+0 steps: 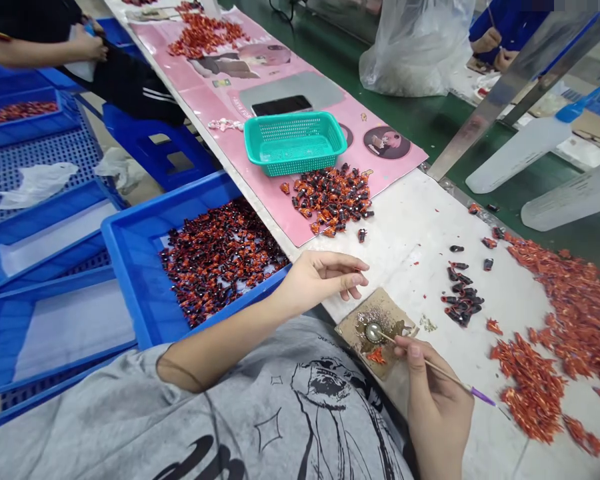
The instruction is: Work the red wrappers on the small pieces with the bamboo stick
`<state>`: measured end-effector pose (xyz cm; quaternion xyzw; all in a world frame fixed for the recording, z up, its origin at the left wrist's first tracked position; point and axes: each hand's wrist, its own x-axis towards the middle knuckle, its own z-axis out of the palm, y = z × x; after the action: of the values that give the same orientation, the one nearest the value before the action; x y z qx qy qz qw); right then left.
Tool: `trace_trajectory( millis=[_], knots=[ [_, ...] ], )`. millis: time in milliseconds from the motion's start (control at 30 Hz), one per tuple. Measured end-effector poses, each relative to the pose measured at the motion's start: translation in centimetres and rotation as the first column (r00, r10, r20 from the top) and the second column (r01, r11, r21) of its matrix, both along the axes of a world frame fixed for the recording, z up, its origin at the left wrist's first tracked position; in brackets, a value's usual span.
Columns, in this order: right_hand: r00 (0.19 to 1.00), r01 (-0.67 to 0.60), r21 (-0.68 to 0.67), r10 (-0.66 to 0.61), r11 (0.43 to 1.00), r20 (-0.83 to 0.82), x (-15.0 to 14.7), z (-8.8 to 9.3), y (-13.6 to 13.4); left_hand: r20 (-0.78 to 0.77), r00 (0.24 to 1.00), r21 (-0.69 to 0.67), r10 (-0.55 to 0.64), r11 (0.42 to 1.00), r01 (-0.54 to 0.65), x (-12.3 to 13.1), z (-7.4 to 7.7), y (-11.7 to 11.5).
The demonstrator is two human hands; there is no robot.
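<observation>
My right hand is closed around a thin stick with a purple end. The stick's tip rests in a small round cup of clear liquid on a wet piece of cardboard. A few orange pieces lie on the cardboard beside the cup. My left hand hovers over the table edge, its fingers loosely curled and apart, with nothing plainly held. To its upper right is a pile of black-and-orange assembled pieces. Black parts lie in a small group to the right.
Orange parts spread along the table's right side. A green basket and a phone sit on the pink mat. At left is a blue tray of finished pieces. Bottles lean at right. Co-workers' hands show farther off.
</observation>
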<state>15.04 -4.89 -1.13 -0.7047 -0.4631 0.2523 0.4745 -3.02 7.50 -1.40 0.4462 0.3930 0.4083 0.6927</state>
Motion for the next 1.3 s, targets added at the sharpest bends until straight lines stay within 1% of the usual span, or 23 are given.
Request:
trace_trajectory(
  millis=[100,200,300,367,500,667,800,900,1067,1167,1300],
  knots=[
    [0.993,0.086,-0.083,-0.092,0.993,-0.072,0.8,-0.5,-0.3,0.048,0.998,-0.055,-0.035,0.998,0.037,0.3,-0.4,-0.5],
    [0.971,0.14,-0.141,-0.164,0.98,-0.174,1.6,-2.0,-0.8,0.102,0.992,-0.099,-0.076,0.991,0.086,0.5,-0.5,-0.8],
    [0.954,0.126,-0.151,-0.161,0.981,-0.251,2.1,-3.1,-1.3,0.187,0.977,-0.158,-0.098,0.979,0.128,0.8,-0.4,-1.0],
    [0.946,0.114,-0.145,-0.152,0.983,-0.286,2.3,-3.3,-1.4,0.24,0.965,-0.2,-0.107,0.967,0.157,0.9,-0.5,-1.2],
    [0.904,0.138,-0.139,-0.183,0.981,-0.387,2.2,-2.7,-1.0,0.274,0.954,-0.249,-0.122,0.949,0.193,1.2,-0.6,-1.5],
    [0.862,0.196,-0.138,-0.238,0.971,-0.449,1.7,-1.7,0.0,0.18,0.976,-0.26,-0.119,0.951,0.164,1.2,-0.6,-1.5],
    [0.851,0.235,-0.121,-0.264,0.965,-0.454,1.4,-1.0,0.1,0.169,0.976,-0.277,-0.14,0.943,0.183,1.1,-0.6,-1.7],
    [0.887,0.194,-0.068,-0.204,0.979,-0.414,1.3,-0.6,-0.3,0.184,0.97,-0.293,-0.157,0.934,0.206,1.2,-0.6,-1.9],
    [0.969,0.05,0.055,-0.035,0.997,-0.245,0.7,0.4,-0.4,0.23,0.96,-0.301,-0.158,0.927,0.224,1.2,-0.3,-2.0],
    [0.985,-0.019,0.1,0.035,0.995,-0.166,0.2,0.9,0.1,0.242,0.958,-0.299,-0.152,0.928,0.223,1.2,-0.2,-2.0],
    [0.986,-0.059,0.123,0.077,0.991,-0.149,-0.1,1.2,0.4,0.257,0.955,-0.301,-0.147,0.927,0.223,1.2,-0.1,-2.2]
  ],
)
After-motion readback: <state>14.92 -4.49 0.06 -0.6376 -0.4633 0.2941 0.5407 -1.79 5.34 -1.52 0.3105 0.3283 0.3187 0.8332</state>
